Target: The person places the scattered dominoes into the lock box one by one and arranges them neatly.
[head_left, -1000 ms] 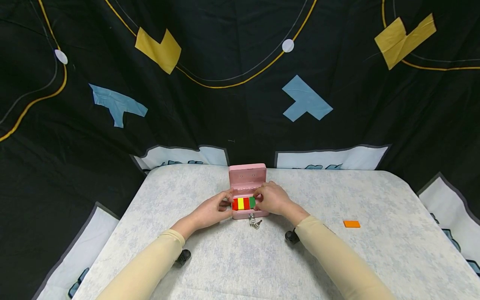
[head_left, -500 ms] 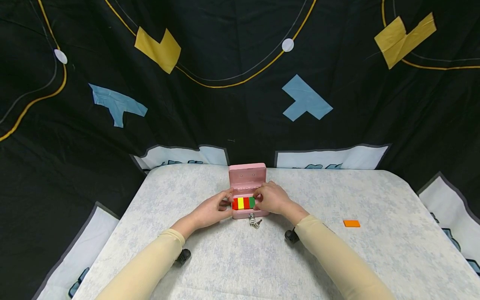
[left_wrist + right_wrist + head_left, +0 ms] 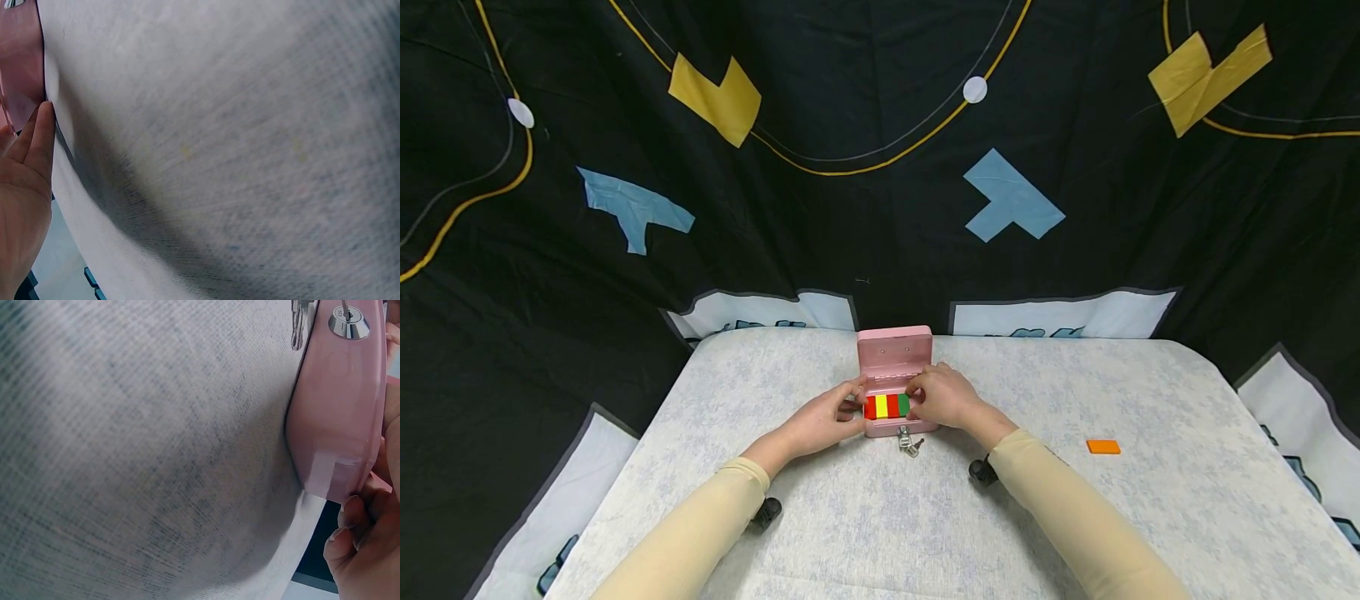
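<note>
A pink metal cash box stands open on the table with its lid raised. Inside lies a row of coloured blocks: red, yellow, red and green. My left hand is at the box's left side, its fingers touching the wall and rim; the left wrist view shows fairly straight fingers there. My right hand reaches over the right rim, thumb and index finger pinching at the green block. Its other fingers curl outside the box's right wall.
A key ring with keys hangs from the lock on the box's front. An orange block lies on the table to the right. The pale patterned tablecloth meets a dark decorated curtain behind.
</note>
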A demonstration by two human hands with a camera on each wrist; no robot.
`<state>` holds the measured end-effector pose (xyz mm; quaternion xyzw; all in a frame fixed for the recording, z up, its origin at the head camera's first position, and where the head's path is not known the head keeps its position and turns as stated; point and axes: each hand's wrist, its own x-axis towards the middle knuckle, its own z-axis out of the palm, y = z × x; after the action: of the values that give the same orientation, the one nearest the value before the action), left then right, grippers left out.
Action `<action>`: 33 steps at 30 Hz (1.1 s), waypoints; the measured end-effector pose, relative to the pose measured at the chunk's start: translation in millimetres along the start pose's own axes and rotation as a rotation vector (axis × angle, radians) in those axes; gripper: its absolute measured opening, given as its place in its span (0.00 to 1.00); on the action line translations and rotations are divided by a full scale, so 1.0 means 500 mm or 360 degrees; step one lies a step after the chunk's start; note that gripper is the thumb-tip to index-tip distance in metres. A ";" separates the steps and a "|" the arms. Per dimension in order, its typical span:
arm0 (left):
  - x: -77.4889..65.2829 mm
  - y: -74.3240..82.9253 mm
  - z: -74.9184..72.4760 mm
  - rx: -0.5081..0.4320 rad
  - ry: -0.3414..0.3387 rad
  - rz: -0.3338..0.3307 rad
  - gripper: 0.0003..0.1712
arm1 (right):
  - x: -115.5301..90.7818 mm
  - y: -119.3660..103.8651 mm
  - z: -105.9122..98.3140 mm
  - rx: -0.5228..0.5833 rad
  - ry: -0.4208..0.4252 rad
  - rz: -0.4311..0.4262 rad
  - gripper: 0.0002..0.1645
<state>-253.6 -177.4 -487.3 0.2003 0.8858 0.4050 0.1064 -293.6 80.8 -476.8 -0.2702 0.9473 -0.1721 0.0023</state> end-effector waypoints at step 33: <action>-0.003 0.006 0.001 0.0003 0.0012 -0.0013 0.18 | 0.002 0.002 0.004 -0.0018 -0.0023 0.0064 0.20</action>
<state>-251.2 -176.1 -485.2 0.1954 0.8873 0.4045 0.1046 -294.9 80.2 -478.9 -0.2523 0.9535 -0.1647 0.0111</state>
